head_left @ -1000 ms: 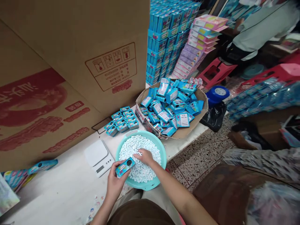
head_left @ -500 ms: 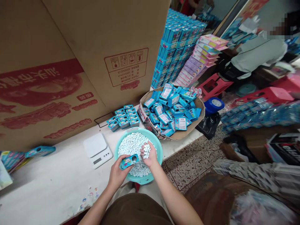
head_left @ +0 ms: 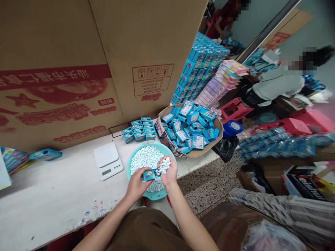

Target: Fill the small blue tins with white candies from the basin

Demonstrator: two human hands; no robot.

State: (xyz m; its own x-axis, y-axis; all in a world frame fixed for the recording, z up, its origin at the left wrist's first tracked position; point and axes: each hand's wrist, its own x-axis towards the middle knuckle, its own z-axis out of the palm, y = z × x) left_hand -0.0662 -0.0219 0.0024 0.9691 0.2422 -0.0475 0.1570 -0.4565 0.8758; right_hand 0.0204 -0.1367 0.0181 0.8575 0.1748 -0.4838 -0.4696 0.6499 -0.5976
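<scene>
Small blue box [head_left: 149,174] gripped over the green basin [head_left: 129,166], white pellets [head_left: 165,164] cupped beside it.
I have the box pinched near one end between thumb and fingers of the left hand [head_left: 137,182]; the right hand [head_left: 170,173] is curled, palm up, around a heap of pellets against the other end. I judge the box light and fairly stiff, liable to dent if squeezed, so I'd hold it by its long edges; the pellets look hard, smooth and apt to roll. Its lettering is small from here, perhaps "CARAMELO". Beyond the basin, to its left, the large carton [head_left: 65,45] bears red printing, a starfish and big Chinese characters, 汕头 among them.
</scene>
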